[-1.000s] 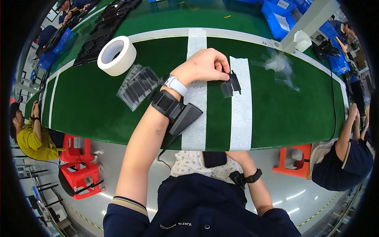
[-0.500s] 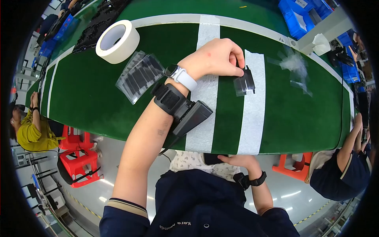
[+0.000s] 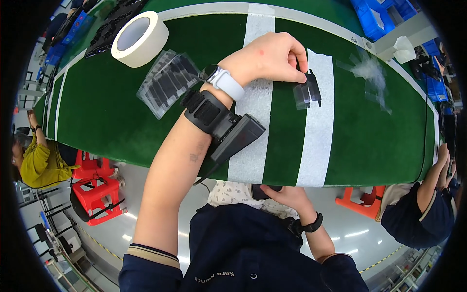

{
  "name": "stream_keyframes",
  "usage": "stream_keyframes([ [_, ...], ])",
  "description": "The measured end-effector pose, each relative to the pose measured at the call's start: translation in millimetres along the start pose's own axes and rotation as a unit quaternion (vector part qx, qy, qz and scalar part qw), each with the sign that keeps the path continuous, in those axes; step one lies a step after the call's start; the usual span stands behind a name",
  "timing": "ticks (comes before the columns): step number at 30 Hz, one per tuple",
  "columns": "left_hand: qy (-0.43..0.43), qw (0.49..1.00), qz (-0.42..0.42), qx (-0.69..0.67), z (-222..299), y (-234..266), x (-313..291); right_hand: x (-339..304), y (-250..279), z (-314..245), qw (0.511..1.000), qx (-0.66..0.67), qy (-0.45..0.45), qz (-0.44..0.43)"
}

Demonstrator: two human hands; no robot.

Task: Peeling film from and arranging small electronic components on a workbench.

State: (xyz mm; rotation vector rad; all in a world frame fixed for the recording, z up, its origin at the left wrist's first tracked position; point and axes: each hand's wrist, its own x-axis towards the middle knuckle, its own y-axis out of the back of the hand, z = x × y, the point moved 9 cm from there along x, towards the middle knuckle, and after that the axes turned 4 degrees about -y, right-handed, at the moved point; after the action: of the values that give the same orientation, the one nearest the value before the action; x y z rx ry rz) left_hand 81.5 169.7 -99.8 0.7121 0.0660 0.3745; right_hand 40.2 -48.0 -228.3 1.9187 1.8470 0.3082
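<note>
Film is pinched in the left hand, over the right strip, nearer the far edge of the table. Right hand touches a phone below the near edge; grip cannot be told.

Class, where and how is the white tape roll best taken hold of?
Probably from above: pinch the white tape roll across its near wall, inside the hole and outside, since it seems to lie flat with the open centre facing up.

We are seeing pale lettering crossing the navy shirt, small dark characters marking the pale rim of the surface, and faint writing, too blurred for reading, on the left white strip.
</note>
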Motion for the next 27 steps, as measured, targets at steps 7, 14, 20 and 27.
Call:
stream_keyframes([
  [7, -0.006, 1.000, 0.000, 0.008, 2.1, 0.6, 0.7, 2.5, 3.9, -5.6, 0.997, -0.036, 0.015, 0.070],
  [14, 0.001, 1.000, 0.003, 0.001, 2.1, 0.6, -1.0, 3.8, 4.2, -6.9, 0.993, -0.062, 0.045, 0.088],
  [20, 0.006, 1.000, 0.003, -0.002, 2.0, 0.1, -1.0, 4.8, 1.6, -4.2, 0.996, -0.052, 0.036, 0.069],
  [27, 0.002, 1.000, 0.005, 0.000, 2.0, 1.1, -1.7, 0.7, -2.3, 13.8, 0.999, -0.032, 0.005, 0.015],
])
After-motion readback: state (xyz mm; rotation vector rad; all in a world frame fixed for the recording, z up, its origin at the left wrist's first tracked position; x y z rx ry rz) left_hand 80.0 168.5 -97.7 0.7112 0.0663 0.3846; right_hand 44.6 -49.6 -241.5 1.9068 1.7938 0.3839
